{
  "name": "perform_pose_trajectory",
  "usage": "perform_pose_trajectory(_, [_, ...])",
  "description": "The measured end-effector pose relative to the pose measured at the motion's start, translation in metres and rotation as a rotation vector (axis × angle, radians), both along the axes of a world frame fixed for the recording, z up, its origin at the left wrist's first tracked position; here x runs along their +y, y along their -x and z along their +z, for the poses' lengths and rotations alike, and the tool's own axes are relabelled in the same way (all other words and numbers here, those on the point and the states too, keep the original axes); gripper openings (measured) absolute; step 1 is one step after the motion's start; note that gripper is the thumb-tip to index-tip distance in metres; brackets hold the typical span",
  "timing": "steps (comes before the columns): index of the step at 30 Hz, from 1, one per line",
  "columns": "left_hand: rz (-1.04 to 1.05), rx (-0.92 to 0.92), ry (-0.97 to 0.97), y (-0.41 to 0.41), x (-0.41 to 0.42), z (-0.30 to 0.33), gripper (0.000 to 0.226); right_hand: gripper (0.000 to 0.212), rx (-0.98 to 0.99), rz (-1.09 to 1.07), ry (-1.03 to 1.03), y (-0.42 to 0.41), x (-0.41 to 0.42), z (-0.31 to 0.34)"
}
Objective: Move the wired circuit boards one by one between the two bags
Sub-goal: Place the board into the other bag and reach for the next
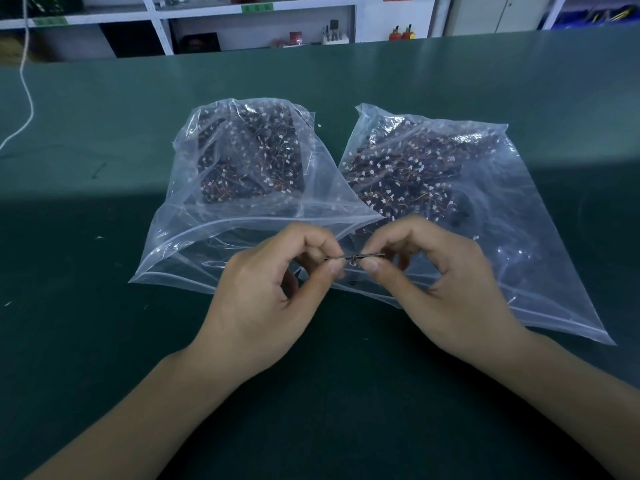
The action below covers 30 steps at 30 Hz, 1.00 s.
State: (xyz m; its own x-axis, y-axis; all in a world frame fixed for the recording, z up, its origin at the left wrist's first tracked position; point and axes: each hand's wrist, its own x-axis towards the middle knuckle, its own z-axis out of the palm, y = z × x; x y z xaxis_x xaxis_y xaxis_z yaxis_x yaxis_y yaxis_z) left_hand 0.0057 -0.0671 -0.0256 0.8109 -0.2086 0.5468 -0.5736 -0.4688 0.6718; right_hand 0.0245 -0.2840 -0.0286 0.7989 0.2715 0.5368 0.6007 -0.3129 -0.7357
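White cord (26,84) hangs at far left over green desk (86,341); bare desk room left of bags. Left bag (194,244), clear, mouth toward person, boards heaped at far end. Left hand (270,299) pinches one end of thin circuit board (355,257), held edge-on above bag mouths; right hand (440,285) pinches other end. Right bag (540,244) overlaps left bag's corner, also full. Bare desk near person. White shelving (242,22) behind desk's far edge.
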Motion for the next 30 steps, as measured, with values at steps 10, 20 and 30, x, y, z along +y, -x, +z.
perform_pose_trajectory(10, [0.059, -0.051, -0.064, -0.004, 0.007, -0.002, 0.008, 0.022, -0.062, -0.013, 0.182, -0.005, -0.007, 0.003])
perform_pose_trajectory(20, [-0.014, -0.15, -0.063, -0.004, 0.008, -0.003, 0.003, 0.026, -0.211, -0.145, 0.466, -0.015, -0.018, 0.003])
perform_pose_trajectory(30, [0.153, -0.485, -0.425, -0.015, -0.002, -0.008, 0.012, 0.021, -0.229, -0.177, 0.277, -0.01, -0.017, 0.002])
